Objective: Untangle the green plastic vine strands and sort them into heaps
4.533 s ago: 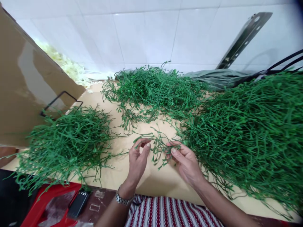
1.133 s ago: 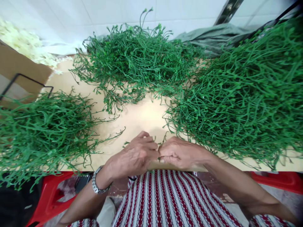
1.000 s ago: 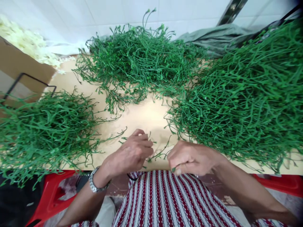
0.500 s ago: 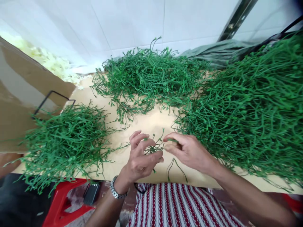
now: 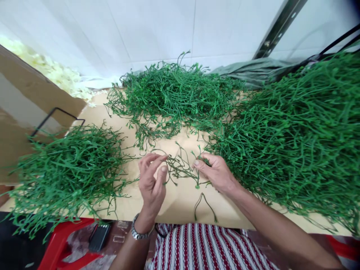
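Both my hands hold a small branched green plastic sprig point(image 5: 180, 168) above the tan table point(image 5: 180, 204). My left hand point(image 5: 152, 183), with a metal watch at the wrist, pinches its left end between thumb and fingers. My right hand point(image 5: 215, 172) pinches its right end, close beside the big right heap of green stems point(image 5: 298, 138). A loose forked green stem point(image 5: 204, 204) lies on the table just below my hands.
Another green heap point(image 5: 70, 172) lies at the left and a third point(image 5: 174, 95) at the back. A brown cardboard sheet point(image 5: 19, 112) leans at far left, with pale flower bits point(image 5: 56, 73) behind it. A red stool point(image 5: 62, 243) and a dark device point(image 5: 98, 236) sit below the table edge.
My hands were pressed together at the table edge a second ago. They have since lifted and spread apart, stretching the sprig out. A forked stem now lies on the table.
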{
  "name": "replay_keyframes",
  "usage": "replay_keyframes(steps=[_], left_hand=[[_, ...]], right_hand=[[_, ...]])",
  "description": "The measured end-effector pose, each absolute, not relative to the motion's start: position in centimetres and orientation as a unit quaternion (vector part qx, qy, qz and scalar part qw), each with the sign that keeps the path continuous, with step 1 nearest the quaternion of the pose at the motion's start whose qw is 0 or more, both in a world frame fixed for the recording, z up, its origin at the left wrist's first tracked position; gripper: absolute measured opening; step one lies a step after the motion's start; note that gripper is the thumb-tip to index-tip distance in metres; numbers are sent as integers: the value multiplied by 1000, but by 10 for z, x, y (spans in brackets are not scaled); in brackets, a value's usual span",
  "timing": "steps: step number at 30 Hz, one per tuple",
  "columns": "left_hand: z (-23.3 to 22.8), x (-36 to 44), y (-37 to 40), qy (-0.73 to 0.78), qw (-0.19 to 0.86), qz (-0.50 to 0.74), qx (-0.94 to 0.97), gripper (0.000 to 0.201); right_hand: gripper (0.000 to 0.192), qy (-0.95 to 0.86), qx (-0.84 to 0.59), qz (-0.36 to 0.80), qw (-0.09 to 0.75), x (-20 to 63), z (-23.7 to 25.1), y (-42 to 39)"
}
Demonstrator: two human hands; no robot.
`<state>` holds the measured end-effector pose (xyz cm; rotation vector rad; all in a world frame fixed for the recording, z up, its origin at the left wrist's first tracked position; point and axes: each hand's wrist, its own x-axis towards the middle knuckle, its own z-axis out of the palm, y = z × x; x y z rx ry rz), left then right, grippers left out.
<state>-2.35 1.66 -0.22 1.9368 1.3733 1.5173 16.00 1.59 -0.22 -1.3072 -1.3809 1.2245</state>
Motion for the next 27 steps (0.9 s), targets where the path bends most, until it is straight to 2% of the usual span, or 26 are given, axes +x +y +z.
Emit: replay_keyframes(steps=[3,7,9,12,15,18,21,24,27], left_hand=[[-8,-31,16,514,236,553,612,22],[-6,-39,3,487,218,514,671,18],[-2,-34,-6,391,229,424,785,20],[-5,-15,-17,205,265,206,919,26],[-18,-1,-18,148,221,99,959,24],[-28,-1,-6,189,147,93,966,21],[-26,-4,7,260,118,107,952,23],[-19,-2,12,296,145,152,932,26],[-13,-4,9,334,212,284,874,24]], right_hand=[[34,-465,-508,558,462,158,-10,17],[32,-385,-497,606,487,155,-13,18],[31,-373,-490,612,496,155,-12,19],[30,-379,-479,603,513,159,-9,22],[29,-411,-492,559,527,165,-6,23],[28,-456,-513,500,527,171,-3,23],[27,-488,-528,461,520,174,2,23],[28,-506,-538,432,518,174,8,22],[28,-527,-546,410,507,173,14,21]])
